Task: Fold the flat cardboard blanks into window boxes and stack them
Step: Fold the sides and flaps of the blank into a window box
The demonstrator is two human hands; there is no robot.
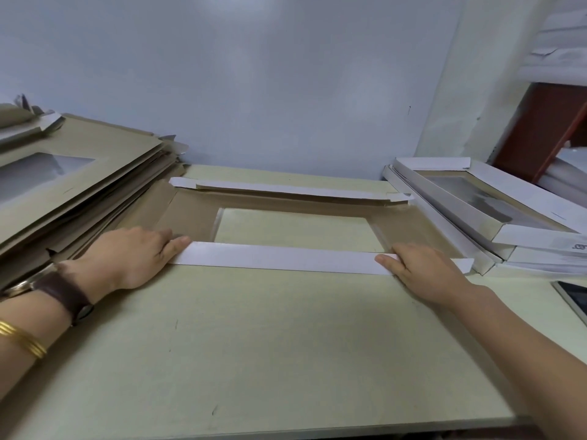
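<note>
Creasing under way at tabletop [286, 344] centre: pressing both ends of the blank's [190, 214] near flap [279, 258] with left hand [139, 255] and right hand [425, 271], fingers flat, gripping nothing. Next, probably: raise far flap [286, 187], lock corners.

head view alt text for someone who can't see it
Both hands press on the near white flap of a cardboard blank with a window, left hand at its left end, right hand at its right. A pile of flat blanks lies left, folded boxes are stacked right.
</note>
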